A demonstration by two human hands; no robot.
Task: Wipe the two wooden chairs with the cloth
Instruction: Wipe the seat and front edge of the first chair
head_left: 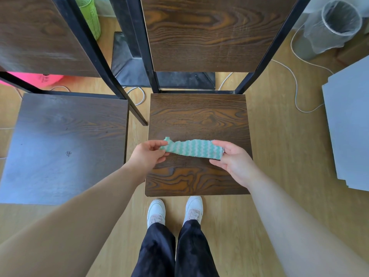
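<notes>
Two dark wooden chairs with black metal frames stand side by side. The right chair (199, 116) is straight in front of me, and the left chair (63, 140) has a dull, greyish seat. A green and white striped cloth (194, 148) is stretched out above the right chair's seat. My left hand (148, 154) pinches its left end and my right hand (231, 156) pinches its right end. The cloth hangs a little above the wood, between the two hands.
A black table base (127, 62) stands behind the chairs. White cables (295, 84) trail over the wooden floor. A lined waste bin (331, 27) sits at the back right, grey boards (351, 124) at the right, a pink ball (40, 77) and green roll (90, 15) at the back left.
</notes>
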